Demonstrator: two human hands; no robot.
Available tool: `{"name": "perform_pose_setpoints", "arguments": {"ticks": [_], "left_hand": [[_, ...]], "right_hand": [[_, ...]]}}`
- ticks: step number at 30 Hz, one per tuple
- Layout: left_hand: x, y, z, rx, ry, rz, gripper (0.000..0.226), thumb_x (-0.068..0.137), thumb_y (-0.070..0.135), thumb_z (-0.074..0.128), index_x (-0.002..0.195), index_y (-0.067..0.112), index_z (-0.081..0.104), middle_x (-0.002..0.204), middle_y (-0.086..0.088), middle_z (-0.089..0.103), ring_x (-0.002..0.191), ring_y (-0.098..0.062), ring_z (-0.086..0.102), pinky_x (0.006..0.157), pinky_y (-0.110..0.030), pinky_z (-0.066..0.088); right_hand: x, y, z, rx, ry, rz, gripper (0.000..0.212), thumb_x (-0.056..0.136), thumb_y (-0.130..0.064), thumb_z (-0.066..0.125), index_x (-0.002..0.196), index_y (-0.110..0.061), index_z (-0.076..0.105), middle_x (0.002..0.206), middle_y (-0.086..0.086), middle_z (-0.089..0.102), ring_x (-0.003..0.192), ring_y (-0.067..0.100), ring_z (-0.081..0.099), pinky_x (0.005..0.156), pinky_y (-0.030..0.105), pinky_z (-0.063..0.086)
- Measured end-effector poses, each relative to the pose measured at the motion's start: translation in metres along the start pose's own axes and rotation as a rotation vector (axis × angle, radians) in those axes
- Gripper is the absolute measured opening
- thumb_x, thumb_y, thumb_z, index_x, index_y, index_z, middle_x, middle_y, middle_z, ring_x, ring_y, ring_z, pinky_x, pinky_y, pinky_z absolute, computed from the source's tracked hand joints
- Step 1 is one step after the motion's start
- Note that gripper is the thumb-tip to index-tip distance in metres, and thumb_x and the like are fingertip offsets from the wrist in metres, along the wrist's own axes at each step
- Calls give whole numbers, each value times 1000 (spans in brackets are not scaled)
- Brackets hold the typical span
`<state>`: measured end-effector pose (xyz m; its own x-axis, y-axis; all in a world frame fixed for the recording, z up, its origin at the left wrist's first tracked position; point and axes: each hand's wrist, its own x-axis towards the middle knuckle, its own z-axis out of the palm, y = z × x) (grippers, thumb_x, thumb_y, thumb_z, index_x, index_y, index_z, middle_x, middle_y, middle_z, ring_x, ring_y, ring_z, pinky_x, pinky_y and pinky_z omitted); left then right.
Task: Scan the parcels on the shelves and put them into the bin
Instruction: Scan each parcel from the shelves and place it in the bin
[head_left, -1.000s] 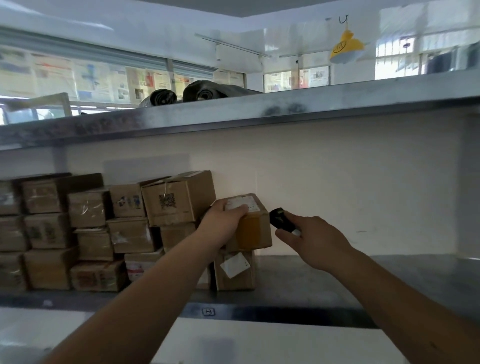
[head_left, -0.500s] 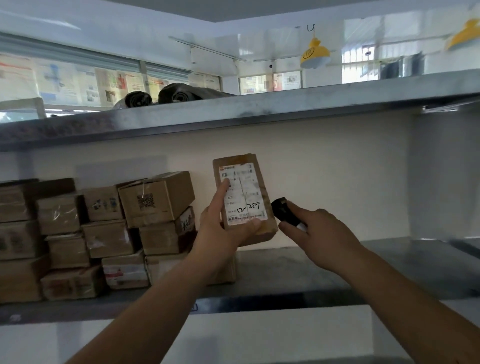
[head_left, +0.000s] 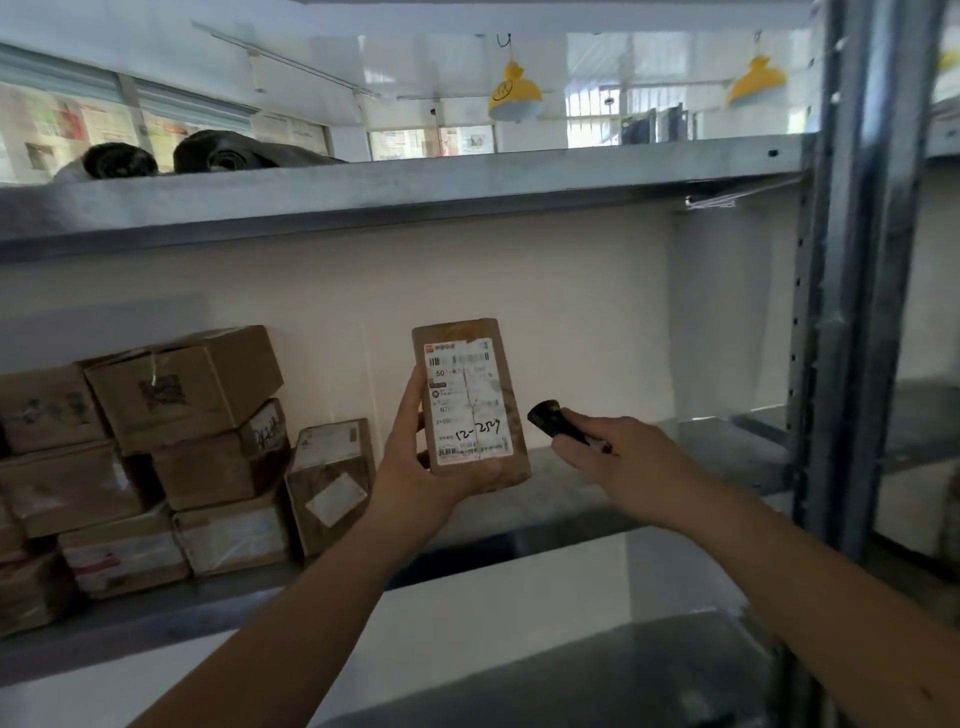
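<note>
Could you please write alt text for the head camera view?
The left hand holds a small brown cardboard parcel upright, label forward, while the right hand aims a black handheld scanner at it.

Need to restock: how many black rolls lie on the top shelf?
2. One black roll lies at the top shelf's left end; the larger roll sits just right of it. More may be hidden behind the front edge.

We see bright daylight from the windows (head_left: 597, 111) behind the upper shelf (head_left: 415, 192), washing them out. Beneath that shelf the light is dimmer and the stacked boxes (head_left: 182, 389) look soft and blurred. The wide lens bends the shelf upright (head_left: 852, 312) at the right edge.
</note>
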<state>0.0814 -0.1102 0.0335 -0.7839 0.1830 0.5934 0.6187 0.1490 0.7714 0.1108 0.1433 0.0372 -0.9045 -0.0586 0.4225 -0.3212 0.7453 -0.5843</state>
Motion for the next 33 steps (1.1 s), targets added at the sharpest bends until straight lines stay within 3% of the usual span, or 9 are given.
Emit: {"name": "perform_pose_setpoints", "arguments": {"ticks": [2,4,7,10,14,20,25,28,33], "left_hand": [[-1,-10,11,37,18,1,116,49,63,97,136,83,23,133,47,53,124,15,55,97,-22,57],[-1,-25,19,83,34,1,119,48,62,99,140,79,26,140,31,58,128,3,59,101,-32,58],[-4,-45,24,126,23,-37,127,53,49,104,155,61,29,149,7,54,132,-15,60,107,-49,55],[-6,-55,26,150,7,-46,125,57,43,104,158,53,31,151,3,54,134,-19,59,108,-53,53],[-11,-54,27,263,12,-7,124,59,46,103,160,44,31,153,-1,48,134,-18,58,106,-47,56],[-26,-51,24,371,57,42,123,65,44,99,160,51,21,160,2,29,134,-11,48,110,-29,46],[-30,-46,22,446,18,82,122,70,43,96,159,57,15,162,3,24,141,-18,42,109,-32,45],[-32,-41,23,497,2,112,121,71,44,95,159,58,13,164,2,21,143,-20,40,109,-34,44],[-38,-35,20,455,-12,105,122,70,36,97,159,55,16,166,6,13,138,-7,30,113,-31,37]], "right_hand": [[-10,2,-6,57,-43,-10,37,97,-69,48,133,-63,54,71,-41,60,69,-18,58,55,8,39],[-21,0,-10,53,-100,10,31,93,-77,45,123,-75,51,85,-39,65,80,-17,60,62,10,40],[-33,0,-9,-49,-168,18,52,83,-89,38,133,-75,40,105,-28,64,87,-3,62,74,21,48],[-43,1,-10,-178,-221,4,58,87,-85,37,142,-67,34,96,-24,60,84,1,59,70,24,47],[-52,5,-21,-204,-278,24,55,93,-79,41,145,-59,44,114,-19,66,92,0,59,82,24,51],[-75,6,-32,-252,-306,3,60,93,-79,42,148,-57,42,124,-22,65,99,-1,59,88,26,51],[-95,6,-34,-249,-298,-17,59,94,-77,43,148,-53,44,88,-41,58,81,-16,55,64,17,37],[-105,3,-37,-254,-290,-17,57,94,-76,44,147,-54,41,88,-58,48,84,-30,48,61,16,34],[-124,-4,-41,-278,-314,34,57,93,-77,45,143,-52,51,96,-30,59,85,-11,57,65,19,40]]}}
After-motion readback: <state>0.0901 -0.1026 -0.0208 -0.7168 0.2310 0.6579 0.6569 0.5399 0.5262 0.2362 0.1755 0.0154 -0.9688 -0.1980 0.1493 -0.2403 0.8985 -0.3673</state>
